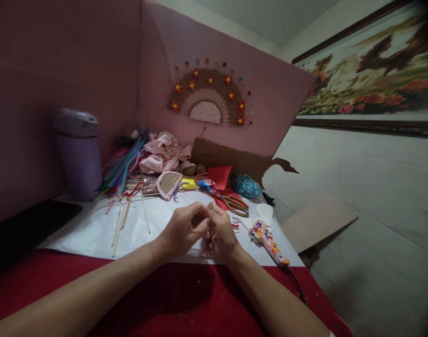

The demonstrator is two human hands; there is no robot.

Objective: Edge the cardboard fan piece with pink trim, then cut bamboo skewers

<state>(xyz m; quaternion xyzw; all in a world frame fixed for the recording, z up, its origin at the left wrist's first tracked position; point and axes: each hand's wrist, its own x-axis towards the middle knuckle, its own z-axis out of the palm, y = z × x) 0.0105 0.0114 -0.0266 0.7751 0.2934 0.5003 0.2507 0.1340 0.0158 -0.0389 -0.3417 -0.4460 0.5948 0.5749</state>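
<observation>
My left hand (183,229) and my right hand (221,232) meet fingertip to fingertip over the white paper sheet (94,229) at the table's middle. Both are curled in a pinch around something small that the fingers hide. A glue gun with a flowered pattern (268,241) lies just right of my right hand. Scissors with brown handles (235,203) lie just beyond my hands. Thin wooden skewers (124,217) are scattered on the paper to the left.
A lilac lidded container (79,152) stands at the back left. Coloured strips, pink cloth (163,157), red paper (221,175) and blue yarn (247,186) crowd the back. A fan-shaped decoration (209,98) hangs on the pink board. Cardboard (317,220) juts off the table's right edge.
</observation>
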